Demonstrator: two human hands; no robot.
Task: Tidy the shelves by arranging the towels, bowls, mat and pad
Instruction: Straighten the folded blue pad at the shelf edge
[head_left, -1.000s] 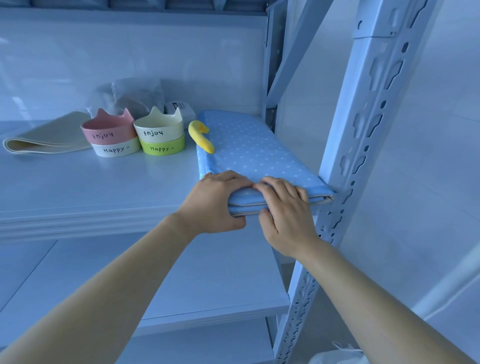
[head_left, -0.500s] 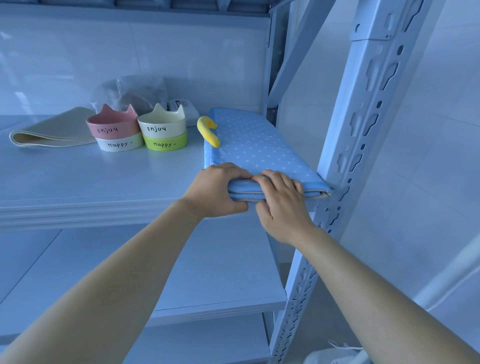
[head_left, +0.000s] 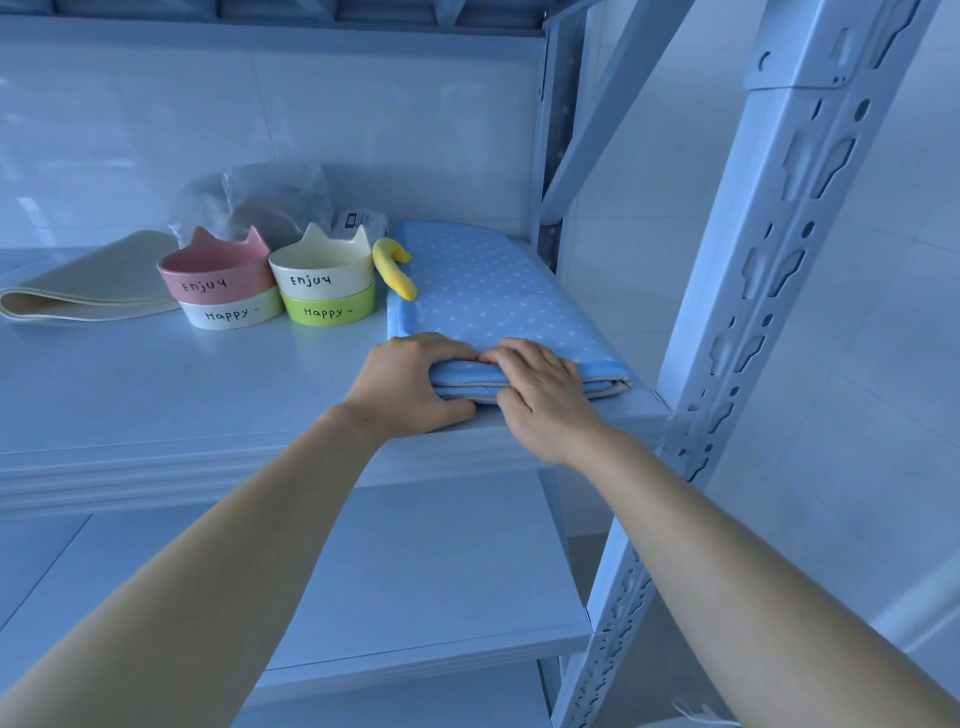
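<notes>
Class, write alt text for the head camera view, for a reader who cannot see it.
Both hands, left hand and right hand, grip the near edge of a folded blue polka-dot pad on a white shelf. To its left stand two stacks of cat-eared bowls and a folded cream mat.
</notes>
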